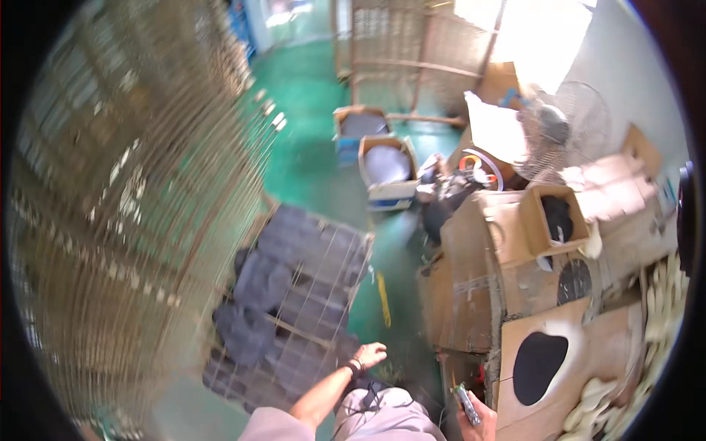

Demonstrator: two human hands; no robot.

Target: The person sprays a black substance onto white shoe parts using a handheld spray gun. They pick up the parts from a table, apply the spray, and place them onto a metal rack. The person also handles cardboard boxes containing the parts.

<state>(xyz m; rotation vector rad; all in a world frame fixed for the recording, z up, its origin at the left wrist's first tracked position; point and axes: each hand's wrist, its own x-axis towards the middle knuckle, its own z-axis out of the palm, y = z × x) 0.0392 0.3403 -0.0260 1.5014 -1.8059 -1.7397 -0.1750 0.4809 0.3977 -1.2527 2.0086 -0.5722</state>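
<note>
My left hand (370,355) hangs in front of my body, beside the wire rack. Its fingers are loosely stretched and hold nothing I can see; a dark band circles the wrist. Lower right, my right hand (479,422) is closed round a small silver and dark handheld object (466,404), whose kind I cannot make out. Near that hand, a black rounded flat piece (540,367) lies on a cardboard sheet (515,345). The wire rack (331,344) to my left bears several dark grey flat pieces (263,281).
Tall mesh racks (147,184) line the left side. Open boxes of grey pieces (387,164) stand on the green floor (301,110). At right are a cardboard-covered bench (471,279), a box of black pieces (557,217), a fan (553,125) and pale foot-shaped forms (588,404).
</note>
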